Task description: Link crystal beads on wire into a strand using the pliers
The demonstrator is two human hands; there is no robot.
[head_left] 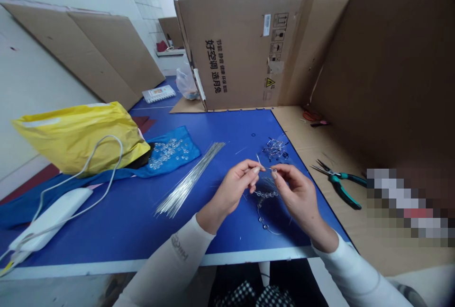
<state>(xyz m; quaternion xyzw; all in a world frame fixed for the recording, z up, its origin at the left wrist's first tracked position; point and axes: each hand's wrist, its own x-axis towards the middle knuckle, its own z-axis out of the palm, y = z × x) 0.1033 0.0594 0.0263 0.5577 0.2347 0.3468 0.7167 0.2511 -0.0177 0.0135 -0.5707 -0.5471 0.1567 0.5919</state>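
Over the blue table, my left hand [237, 181] pinches a thin silver wire [259, 159] between thumb and fingertips. My right hand [295, 192] is closed close beside it, thumb and forefinger on a small clear bead [274, 170]. The wire runs across the short gap between my fingertips. Below the hands hangs or lies a curved wire with clear beads [266, 194] on it; I cannot tell if it is joined to the held wire. A bundle of straight silver wires [192, 179] lies left of my left hand. A tangle of wire pieces [275, 148] sits beyond my right hand.
Loose clear beads [167, 153] lie on a blue cloth [190, 143] beside a yellow bag [81, 139]. A white power strip [53, 221] with its cord is at left. Green-handled pliers [337, 176] rest on cardboard at right. A large cardboard box [245, 60] stands behind.
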